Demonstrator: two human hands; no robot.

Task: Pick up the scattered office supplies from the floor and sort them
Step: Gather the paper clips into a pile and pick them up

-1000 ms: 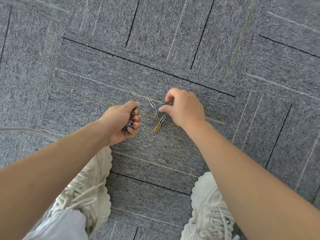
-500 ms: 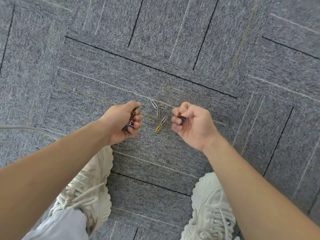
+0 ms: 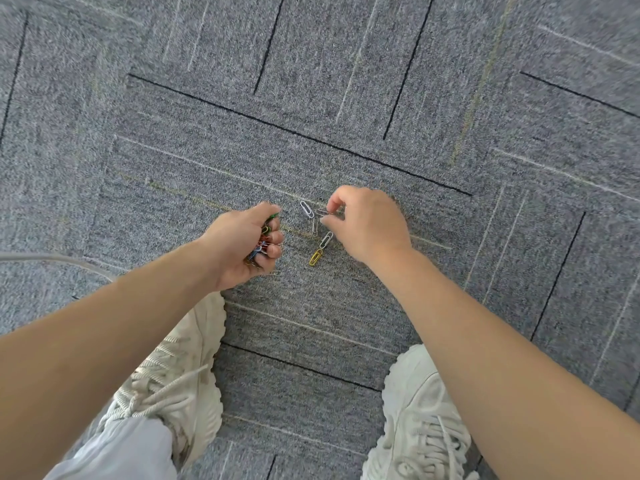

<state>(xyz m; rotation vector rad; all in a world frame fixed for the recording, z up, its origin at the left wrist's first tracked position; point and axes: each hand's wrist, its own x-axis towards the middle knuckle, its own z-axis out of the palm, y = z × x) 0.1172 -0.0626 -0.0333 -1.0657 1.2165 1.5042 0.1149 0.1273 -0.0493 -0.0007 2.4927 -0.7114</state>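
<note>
The right hand has swung back down to the grey carpet floor, its grip pinching a silver wire paper clip lying there. The left hand clenches a bundle of coloured paper clips. 4 loose clips lie between the hands, so gathering likely continues.

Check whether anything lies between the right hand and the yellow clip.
Nothing covers the yellow clip. A silver clip lies on the carpet between it and the right hand, with its lower end close to or touching the yellow one. The hand pinches a second clip.
</note>
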